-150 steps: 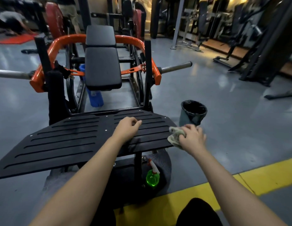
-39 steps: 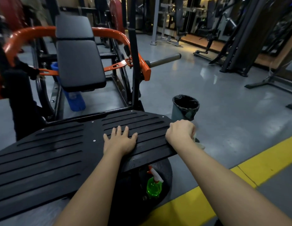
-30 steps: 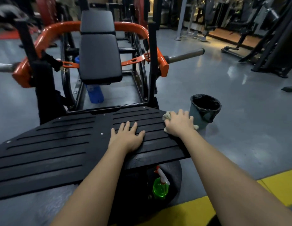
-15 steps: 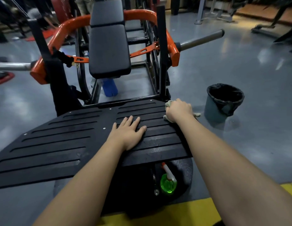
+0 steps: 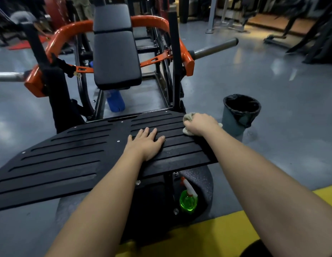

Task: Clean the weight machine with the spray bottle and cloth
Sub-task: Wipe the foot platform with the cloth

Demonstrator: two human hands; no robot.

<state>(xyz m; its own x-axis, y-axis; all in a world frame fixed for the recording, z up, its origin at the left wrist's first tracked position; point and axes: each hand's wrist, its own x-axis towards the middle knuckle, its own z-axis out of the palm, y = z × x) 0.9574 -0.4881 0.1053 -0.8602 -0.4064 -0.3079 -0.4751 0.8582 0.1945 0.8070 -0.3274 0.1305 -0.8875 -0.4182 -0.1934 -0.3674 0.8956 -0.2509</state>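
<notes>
Right hand (image 5: 200,124) advanced to far right corner of footplate (image 5: 69,160), fingers (image 5: 188,125) curled round cloth (image 5: 189,116), left hand (image 5: 145,144) flat on footplate, fingers (image 5: 147,131) straight, empty, spray bottle (image 5: 188,200) below near edge.

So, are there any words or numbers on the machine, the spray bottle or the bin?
None can be read. The footplate, seat pad, orange frame, spray bottle, cloth and bin show no words, labels or numbers in this view.

The black ribbed footplate (image 5: 83,160) looks matt and rubbery. The orange machine frame (image 5: 69,34) is glossy painted metal, the black seat pad (image 5: 115,58) smooth vinyl. The pale crumpled cloth (image 5: 189,116) is soft; the grey floor (image 5: 272,86) shines.
</notes>
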